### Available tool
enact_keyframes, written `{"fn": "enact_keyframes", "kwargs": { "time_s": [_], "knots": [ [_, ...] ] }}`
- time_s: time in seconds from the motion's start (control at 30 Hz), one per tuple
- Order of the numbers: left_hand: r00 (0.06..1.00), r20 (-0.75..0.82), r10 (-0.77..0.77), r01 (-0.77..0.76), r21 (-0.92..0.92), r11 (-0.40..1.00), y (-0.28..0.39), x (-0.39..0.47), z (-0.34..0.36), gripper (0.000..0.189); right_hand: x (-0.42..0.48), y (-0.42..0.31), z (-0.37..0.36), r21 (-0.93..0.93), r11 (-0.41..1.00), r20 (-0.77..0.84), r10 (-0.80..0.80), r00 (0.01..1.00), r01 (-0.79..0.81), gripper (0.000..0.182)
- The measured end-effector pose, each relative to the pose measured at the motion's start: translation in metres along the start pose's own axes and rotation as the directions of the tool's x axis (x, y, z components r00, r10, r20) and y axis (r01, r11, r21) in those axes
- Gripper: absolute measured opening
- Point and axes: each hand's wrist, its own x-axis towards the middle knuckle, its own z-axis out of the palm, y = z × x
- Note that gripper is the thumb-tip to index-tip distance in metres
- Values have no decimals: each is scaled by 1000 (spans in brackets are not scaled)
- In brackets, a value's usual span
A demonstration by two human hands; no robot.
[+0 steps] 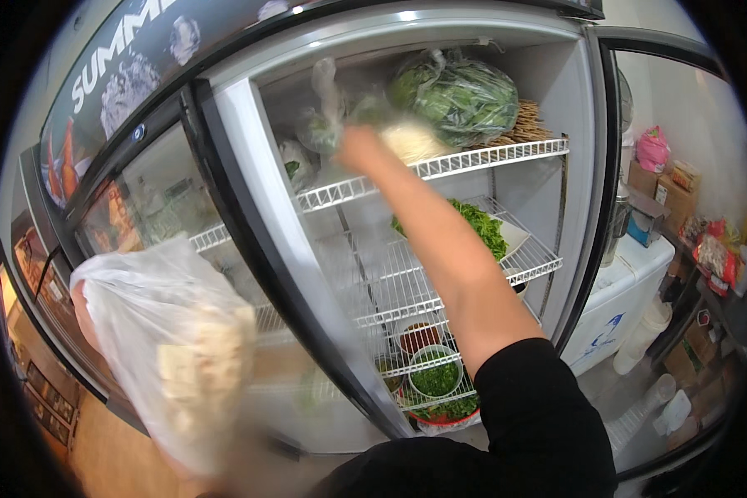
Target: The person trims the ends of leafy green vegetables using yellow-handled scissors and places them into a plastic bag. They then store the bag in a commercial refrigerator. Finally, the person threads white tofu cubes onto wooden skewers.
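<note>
My left hand (84,314) is mostly hidden behind a translucent white plastic bag (143,299) and grips it near its gathered top. Pale, blocky pieces (202,367) show through the lower part of the bag, blurred. My right hand (358,149) reaches in over the top wire shelf (492,152) of an open glass-door refrigerator. It is at a clear plastic bag of greens (324,121) with a twisted neck standing up; blur hides whether the fingers close on it. Just right of this hand lies a pale bundle (414,142), beside a large bag of leafy greens (460,96).
Thin brown sticks (529,124) lie at the top shelf's right end. Lettuce (482,227) rests on the middle shelf. Below are bowls of chopped greens (436,373) and red food (418,338). An open glass door (604,187) stands right, with a white chest freezer (629,299) beyond.
</note>
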Motion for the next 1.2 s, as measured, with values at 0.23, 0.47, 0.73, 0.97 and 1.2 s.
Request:
{"fn": "enact_keyframes", "kwargs": {
  "time_s": [0.23, 0.47, 0.73, 0.97, 1.2],
  "knots": [
    [967, 243, -77, 91, -45, 995, -20, -53, -11, 21, -136, -20, -98, 37, 993, 7, -112, 994, 111, 56],
    [867, 497, -40, 193, -259, 946, -1, -95, -1, 28, -399, 21, -252, -137, 937, -792, 92, 604, -322, 30],
    [835, 523, -169, 455, -484, 747, -12, -167, 48, 24, -655, 97, -439, -124, 623, -956, 133, 261, -772, 35],
    [730, 608, -312, 679, -594, 431, 7, -150, 40, 25, -664, 95, -395, -17, 503, -873, 414, 258, -864, 40],
    [757, 569, -322, 648, -593, 478, -46, -142, 15, 24, -670, 13, -345, 83, 583, -870, 438, 226, -808, 46]
  ]
}}
